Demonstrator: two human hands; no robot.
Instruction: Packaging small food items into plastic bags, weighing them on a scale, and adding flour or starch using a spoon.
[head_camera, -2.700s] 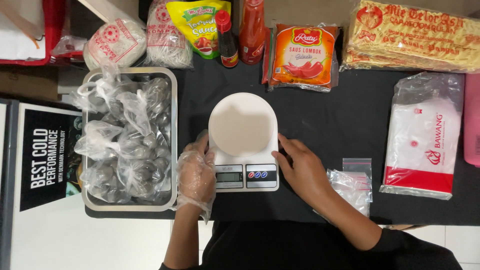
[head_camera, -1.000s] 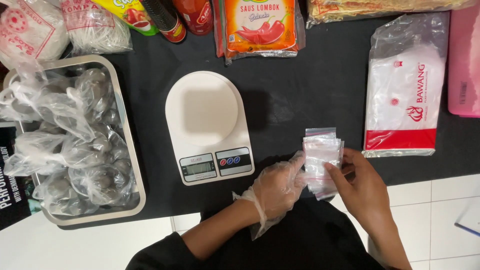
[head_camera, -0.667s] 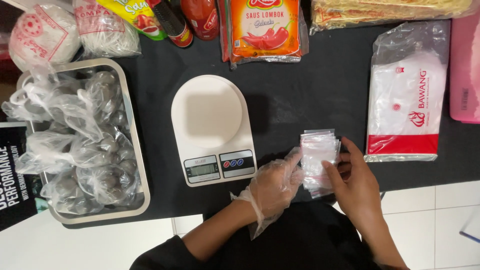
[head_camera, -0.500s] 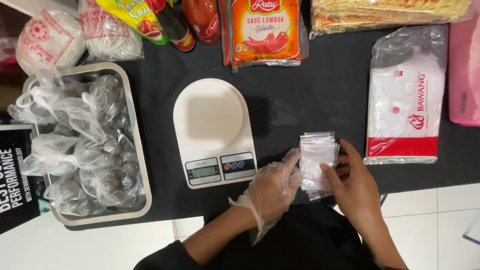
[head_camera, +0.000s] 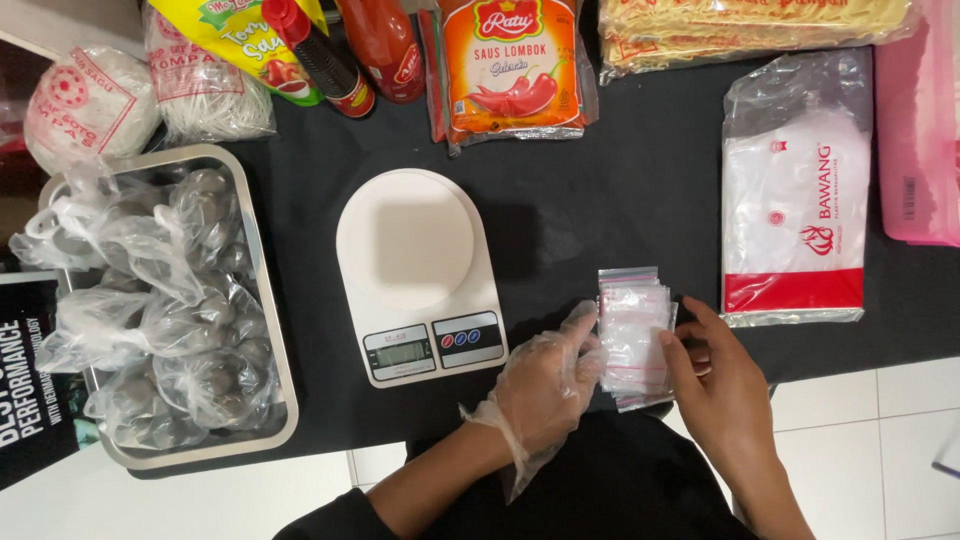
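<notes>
Together, the gloved left hand (head_camera: 545, 385) and bare right hand (head_camera: 725, 375), fingers loosely curled, pinch a stack of small clear bags (head_camera: 633, 335) near the table's (head_camera: 620, 190) front edge, right of the scale (head_camera: 415, 275).

Zip bags (head_camera: 634, 335): thin clear glossy plastic. Glove on left hand (head_camera: 545, 385): crinkled see-through film. Right hand (head_camera: 725, 380) bare. Scale (head_camera: 415, 270): smooth white plastic, slight sheen. Tray (head_camera: 262, 300): brushed metal. Table cover (head_camera: 620, 210): matt black cloth.
</notes>
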